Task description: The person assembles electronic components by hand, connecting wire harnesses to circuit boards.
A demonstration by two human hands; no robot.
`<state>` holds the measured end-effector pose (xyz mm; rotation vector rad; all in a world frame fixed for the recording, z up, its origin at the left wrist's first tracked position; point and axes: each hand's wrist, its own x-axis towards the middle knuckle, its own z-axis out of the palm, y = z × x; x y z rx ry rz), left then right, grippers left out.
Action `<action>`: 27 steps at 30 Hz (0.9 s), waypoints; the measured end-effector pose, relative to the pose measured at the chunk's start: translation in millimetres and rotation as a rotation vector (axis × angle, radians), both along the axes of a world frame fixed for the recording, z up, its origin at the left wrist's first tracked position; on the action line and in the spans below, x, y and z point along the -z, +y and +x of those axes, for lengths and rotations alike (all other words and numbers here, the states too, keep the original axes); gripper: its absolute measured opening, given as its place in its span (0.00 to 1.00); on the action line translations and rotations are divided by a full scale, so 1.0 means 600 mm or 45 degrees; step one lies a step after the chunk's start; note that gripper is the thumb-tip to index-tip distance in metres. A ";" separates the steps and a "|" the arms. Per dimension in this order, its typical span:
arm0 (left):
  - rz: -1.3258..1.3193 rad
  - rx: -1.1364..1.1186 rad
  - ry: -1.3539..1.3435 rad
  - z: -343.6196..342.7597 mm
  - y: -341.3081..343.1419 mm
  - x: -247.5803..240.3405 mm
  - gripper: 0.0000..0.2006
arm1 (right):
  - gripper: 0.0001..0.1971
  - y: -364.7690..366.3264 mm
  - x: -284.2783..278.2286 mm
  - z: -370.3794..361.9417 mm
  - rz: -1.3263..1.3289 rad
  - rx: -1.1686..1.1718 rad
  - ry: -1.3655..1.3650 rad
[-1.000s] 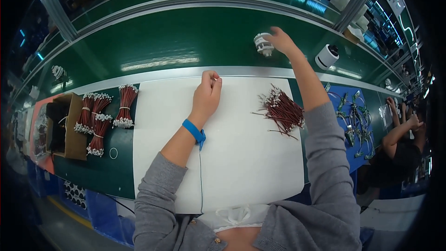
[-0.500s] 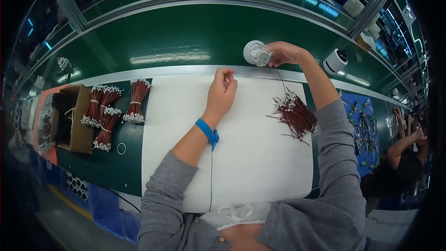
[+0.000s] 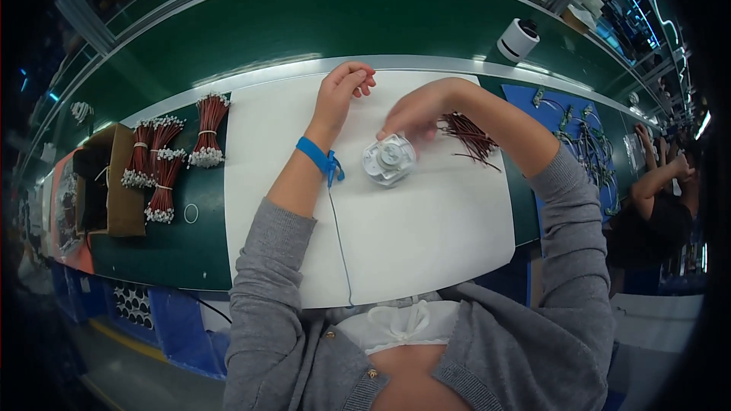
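My right hand (image 3: 416, 113), smeared by motion, grips the far edge of a white round plastic housing (image 3: 390, 158) with a raised centre. The housing is over the middle of a white mat (image 3: 403, 243). Up and to the left, my left hand (image 3: 344, 91) hovers near the mat's far edge, its fingers loosely bent and apart, holding nothing. A blue wrist strap (image 3: 318, 158) with a thin cord circles my left wrist. Just beyond my right forearm lies a loose pile of dark red wires (image 3: 474, 141), partly hidden by the arm.
Tied bundles of red wires with white connectors (image 3: 207, 129) lie at the left, beside a cardboard box (image 3: 126, 183) and a white ring (image 3: 191, 214). Wired circuit boards rest on a blue mat (image 3: 525, 99) at right. A white cylinder (image 3: 518, 39) stands beyond; a co-worker's arm (image 3: 651, 183) shows far right.
My right hand has brought the white housing from the far green surface toward me and left, over the mat. The whole view has shifted; my left hand stays raised with bent fingers.
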<state>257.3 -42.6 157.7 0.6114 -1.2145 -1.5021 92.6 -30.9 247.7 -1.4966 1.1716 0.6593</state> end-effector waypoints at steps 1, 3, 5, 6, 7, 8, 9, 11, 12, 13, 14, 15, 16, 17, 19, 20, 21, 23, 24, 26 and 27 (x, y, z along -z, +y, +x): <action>-0.002 0.020 0.006 -0.006 0.010 -0.002 0.10 | 0.27 0.013 -0.006 -0.005 -0.002 0.020 0.006; -0.008 0.014 -0.019 -0.021 0.027 -0.008 0.10 | 0.29 0.033 -0.020 -0.027 -0.460 0.090 0.070; -0.014 0.011 -0.044 -0.032 0.045 -0.008 0.10 | 0.28 0.058 -0.076 -0.054 -0.619 0.248 -0.009; -0.034 0.016 -0.070 -0.042 0.054 -0.008 0.10 | 0.25 0.074 -0.093 -0.084 -0.751 0.325 -0.084; -0.050 0.017 -0.100 -0.048 0.064 -0.007 0.10 | 0.22 0.095 -0.101 -0.117 -0.927 0.483 -0.218; -0.071 0.033 -0.183 -0.054 0.075 -0.009 0.12 | 0.18 0.117 -0.107 -0.158 -1.100 0.641 -0.350; -0.067 0.040 -0.185 -0.059 0.085 -0.006 0.12 | 0.18 0.142 -0.103 -0.206 -1.398 0.645 -0.547; -0.238 -0.013 -0.584 -0.071 0.099 -0.005 0.13 | 0.13 0.235 -0.102 -0.266 -1.579 0.909 -0.695; -0.228 -0.011 -0.628 -0.072 0.103 -0.007 0.14 | 0.12 0.273 -0.084 -0.294 -1.599 1.045 -0.744; -0.232 -0.017 -0.631 -0.075 0.110 -0.011 0.14 | 0.10 0.310 -0.064 -0.301 -1.561 1.006 -0.650; -0.186 0.002 -0.579 -0.078 0.119 -0.019 0.14 | 0.08 0.339 -0.046 -0.308 -1.523 0.969 -0.558; -0.134 0.024 -0.533 -0.081 0.133 -0.025 0.14 | 0.07 0.357 -0.021 -0.318 -1.705 0.675 -0.441; -0.143 0.199 -0.576 -0.087 0.145 -0.040 0.21 | 0.07 0.371 -0.002 -0.328 -1.868 0.387 -0.304; -0.140 0.207 -0.592 -0.099 0.159 -0.044 0.21 | 0.07 0.374 0.014 -0.333 -1.864 0.405 -0.311; -0.427 0.501 -0.523 -0.117 0.177 -0.051 0.36 | 0.08 0.368 0.038 -0.337 -2.023 0.222 -0.074; -0.346 0.639 -0.516 -0.121 0.176 -0.045 0.49 | 0.06 0.359 0.050 -0.342 -2.116 0.151 -0.027; -0.348 0.650 -0.538 -0.129 0.181 -0.039 0.49 | 0.06 0.352 0.061 -0.351 -2.121 0.177 -0.036; -0.406 0.616 -0.618 -0.147 0.195 -0.034 0.50 | 0.05 0.333 0.074 -0.367 -2.085 -0.026 0.032; -0.388 0.607 -0.777 -0.152 0.202 -0.038 0.51 | 0.05 0.329 0.073 -0.376 -2.097 0.002 0.036; -0.355 0.623 -0.819 -0.165 0.210 -0.040 0.50 | 0.03 0.329 0.073 -0.394 -2.157 -0.043 -0.022; -0.312 0.619 -0.844 -0.172 0.210 -0.039 0.49 | 0.03 0.326 0.070 -0.402 -2.161 -0.016 -0.016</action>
